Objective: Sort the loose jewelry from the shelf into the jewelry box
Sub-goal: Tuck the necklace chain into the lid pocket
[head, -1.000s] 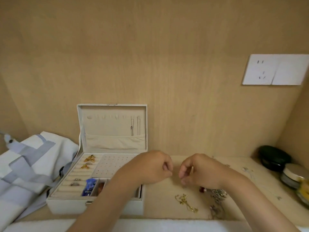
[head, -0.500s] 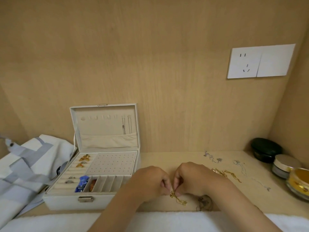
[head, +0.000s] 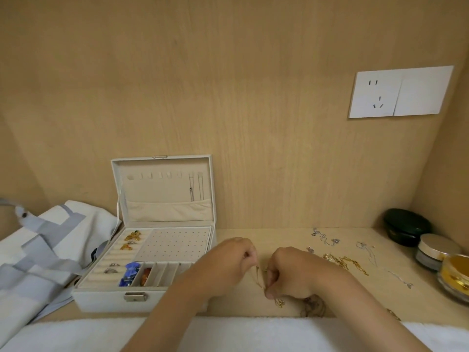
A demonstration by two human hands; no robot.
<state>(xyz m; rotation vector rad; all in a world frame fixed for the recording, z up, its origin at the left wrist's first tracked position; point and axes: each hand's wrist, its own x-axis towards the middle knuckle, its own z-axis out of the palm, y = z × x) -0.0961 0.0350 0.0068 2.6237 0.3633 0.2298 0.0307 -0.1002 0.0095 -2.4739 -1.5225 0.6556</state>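
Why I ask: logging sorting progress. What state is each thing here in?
Jewelry box: lid open, upright.
Gold chain: pinched between both hands.
Left hand: pinching the chain.
Right hand: pinching the chain.
Other necklaces: loose on the shelf.
Silver-lidded jar: lid on.
Dark case: closed.
Wall socket: nothing plugged in.

Home bedroom nook, wooden shelf [head: 253,235], wall socket [head: 399,92], cosmetic jars [head: 436,251]
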